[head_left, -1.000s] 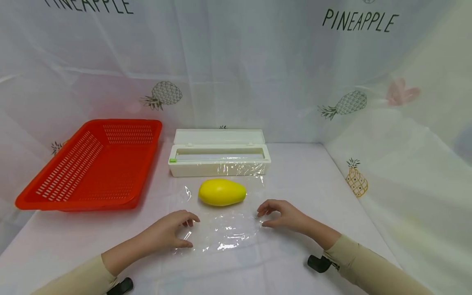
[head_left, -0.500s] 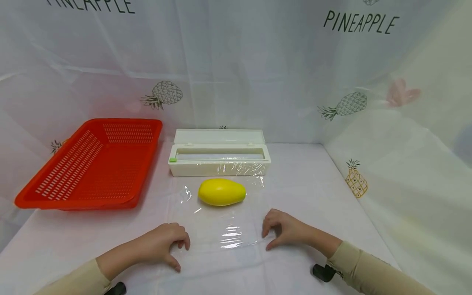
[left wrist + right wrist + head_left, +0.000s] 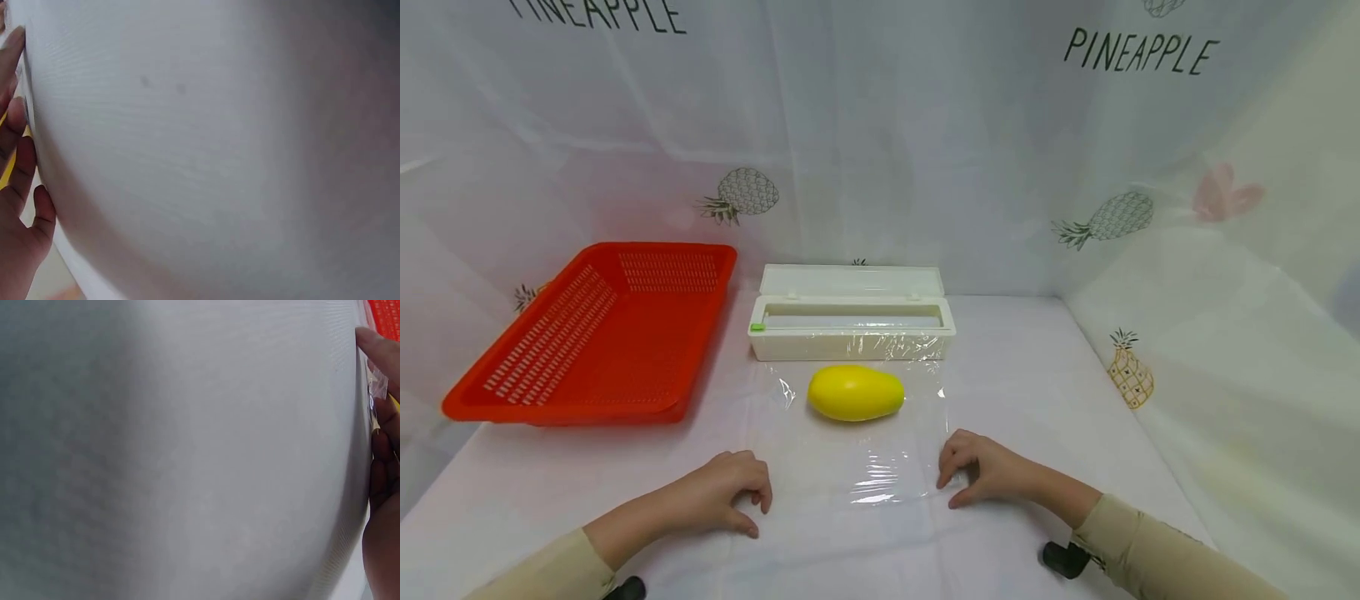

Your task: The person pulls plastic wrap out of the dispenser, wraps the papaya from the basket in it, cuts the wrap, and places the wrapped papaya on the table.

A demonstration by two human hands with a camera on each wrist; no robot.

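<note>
Yellow fruit, location: the yellow fruit lies on its side near the frame centre, just in front of the white box, apart from both hands.
Yellow fruit, long axis: nearly level across the frame, its right end slightly lower; broad, rounded end to frame left, narrower greenish tip to frame right.
Clear film, layout: the clear film runs over the front of the white box and down the table; the fruit appears to rest on it, its weight probably helping to hold the sheet flat.
Box lid, position: the lid is raised at the back, presumably to leave the film's path free.
Left hand, grip: the left hand, lower left of centre, has thumb and fingers apart, nothing visible between them; it is beside the film.
Right hand, grip: the right hand, lower right of centre, has curled fingers at the film's right edge; whether it pinches the film cannot be told.
Red basket, location: the red basket stands at frame left, likely keeping the film area unobstructed.
</note>
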